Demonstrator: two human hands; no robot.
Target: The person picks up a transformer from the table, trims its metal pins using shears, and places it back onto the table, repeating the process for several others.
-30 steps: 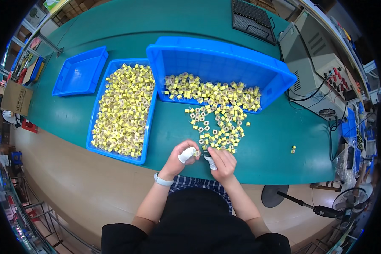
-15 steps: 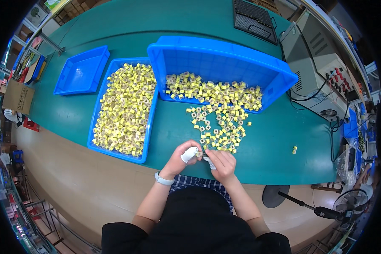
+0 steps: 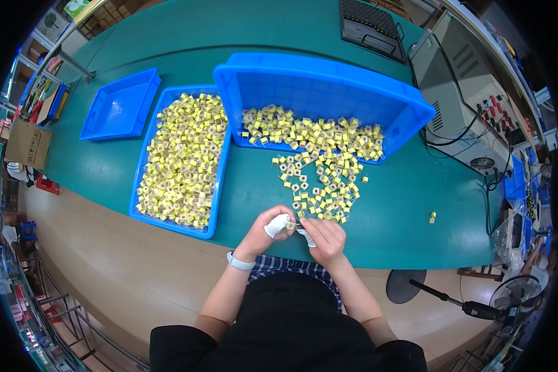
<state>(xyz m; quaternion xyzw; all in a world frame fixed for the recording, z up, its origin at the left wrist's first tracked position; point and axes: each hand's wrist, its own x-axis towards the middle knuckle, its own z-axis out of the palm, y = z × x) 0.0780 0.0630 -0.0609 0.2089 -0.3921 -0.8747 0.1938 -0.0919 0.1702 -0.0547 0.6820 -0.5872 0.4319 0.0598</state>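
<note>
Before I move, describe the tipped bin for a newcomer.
On the green table, find the flat blue bin heaped with yellow parts. The tipped bin stands to its right on one long side. Unlike the flat blue bin and shallow blue tray, it opens sideways.

A small, block-shaped component with yellow wrapping and a pale face (image 3: 291, 226) is pinched in the left hand (image 3: 270, 230), held up just inside the tabletop's near edge (image 3: 378, 263), its right side close to the fingertips of the right hand (image 3: 327, 240), where thin leads are too small to make out clearly. Beyond it toward the tabletop's far edge, loose yellow-wrapped components with pale square faces, dark centres and thin metal pins (image 3: 333, 187) lie scattered at mixed angles, some upright, some tipped, many touching.
</note>
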